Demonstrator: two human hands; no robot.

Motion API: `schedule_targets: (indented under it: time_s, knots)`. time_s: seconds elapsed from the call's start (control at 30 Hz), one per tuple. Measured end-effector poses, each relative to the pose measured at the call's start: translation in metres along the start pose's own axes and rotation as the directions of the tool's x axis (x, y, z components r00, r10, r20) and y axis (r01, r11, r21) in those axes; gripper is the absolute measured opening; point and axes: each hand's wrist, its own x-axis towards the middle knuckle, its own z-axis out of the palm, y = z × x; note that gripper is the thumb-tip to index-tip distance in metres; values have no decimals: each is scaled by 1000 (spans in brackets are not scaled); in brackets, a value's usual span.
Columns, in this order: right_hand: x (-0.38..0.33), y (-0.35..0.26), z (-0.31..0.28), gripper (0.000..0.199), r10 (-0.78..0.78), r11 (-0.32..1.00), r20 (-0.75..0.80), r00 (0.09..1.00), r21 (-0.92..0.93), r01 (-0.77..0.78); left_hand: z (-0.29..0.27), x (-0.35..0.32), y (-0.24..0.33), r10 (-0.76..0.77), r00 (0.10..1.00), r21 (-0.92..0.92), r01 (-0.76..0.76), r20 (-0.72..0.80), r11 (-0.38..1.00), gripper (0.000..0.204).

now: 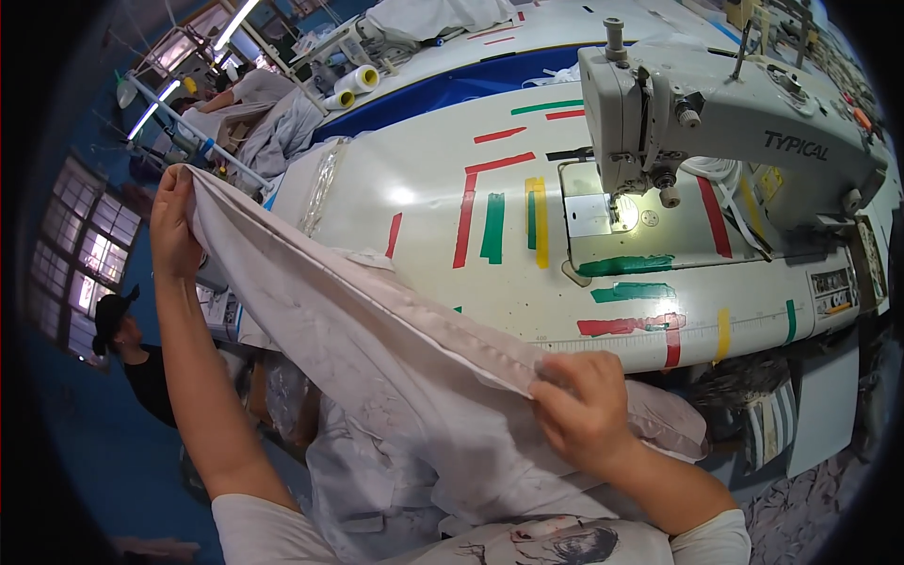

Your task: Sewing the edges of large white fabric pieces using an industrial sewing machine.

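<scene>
A pale grey-pink piece of cloth (pixel 377 339) is stretched between my two hands, its folded and seamed edge running slantwise across the view. At the upper left, my left hand (pixel 176 221) is raised and closed on one corner of it. Lower and to the right, my right hand (pixel 584 405) pinches the same edge in front of the table's near rim. The rest of the cloth hangs down over my lap. Beyond my right hand stands a white industrial sewing machine (pixel 725 122), its lit needle area apart from the cloth.
The white sewing table (pixel 424 198) carries red, green, yellow and black tape strips and a ruler along its front. Thread cones (pixel 358 83) stand farther back, beside a blue trough (pixel 461 89). A person in a black hat (pixel 115 315) is at the left; another person bends over cloth behind.
</scene>
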Motion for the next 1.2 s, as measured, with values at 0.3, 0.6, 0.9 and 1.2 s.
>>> schedule_targets:
  time_s: [0.3,0.6,0.9,1.2]
  knots:
    - [-30,-11,19,33,-277,935,100,956,-203,292,14,6,5,-48,989,193,75,-141,978,20]
    - [-27,3,17,32,-248,881,170,954,-371,295,12,11,2,-56,990,152,75,-128,986,19]
    - [8,15,-101,5,371,883,159,915,246,-400,-22,-4,-5,-88,994,250,67,71,966,24]
    - [-16,15,-115,4,329,877,311,891,248,-411,-28,-39,-94,-235,971,-36,234,-43,972,32]
